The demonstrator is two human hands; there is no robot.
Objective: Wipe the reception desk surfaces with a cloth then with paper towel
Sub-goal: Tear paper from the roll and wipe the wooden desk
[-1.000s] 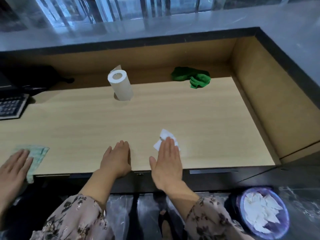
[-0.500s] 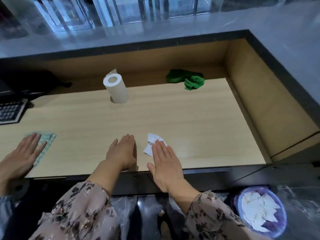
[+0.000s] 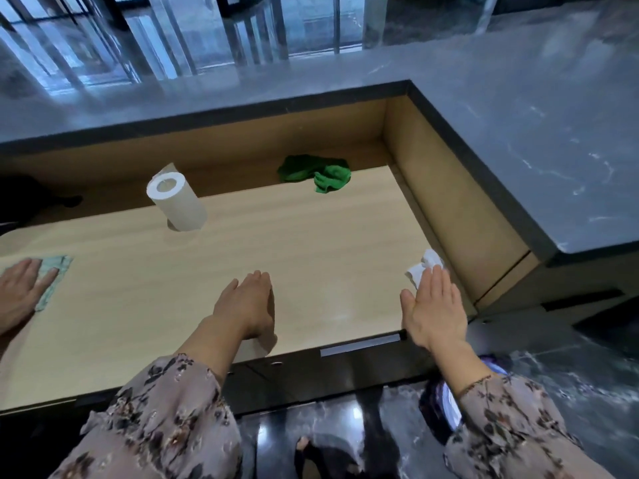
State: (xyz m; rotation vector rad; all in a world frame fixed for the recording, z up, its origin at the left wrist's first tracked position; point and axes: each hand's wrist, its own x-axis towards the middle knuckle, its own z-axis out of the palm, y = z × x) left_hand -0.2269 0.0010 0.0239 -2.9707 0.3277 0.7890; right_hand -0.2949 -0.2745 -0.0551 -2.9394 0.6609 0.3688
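My right hand (image 3: 435, 307) lies flat with straight fingers, pressing a crumpled white paper towel (image 3: 423, 266) onto the light wooden desk surface (image 3: 311, 243) near its right wall. My left hand (image 3: 247, 304) rests flat on the desk near the front edge, holding nothing. A green cloth (image 3: 316, 171) lies bunched at the back of the desk. A white paper towel roll (image 3: 178, 200) stands upright at the back left.
Another person's hand (image 3: 19, 292) presses a pale green cloth (image 3: 55, 276) at the far left. A dark stone counter (image 3: 518, 133) wraps the back and right side. A bin with white paper (image 3: 446, 402) stands on the floor, partly hidden by my right arm.
My right hand slid the paper towel from the middle of the desk to the right, up to the side wall. The left hand stayed in place.
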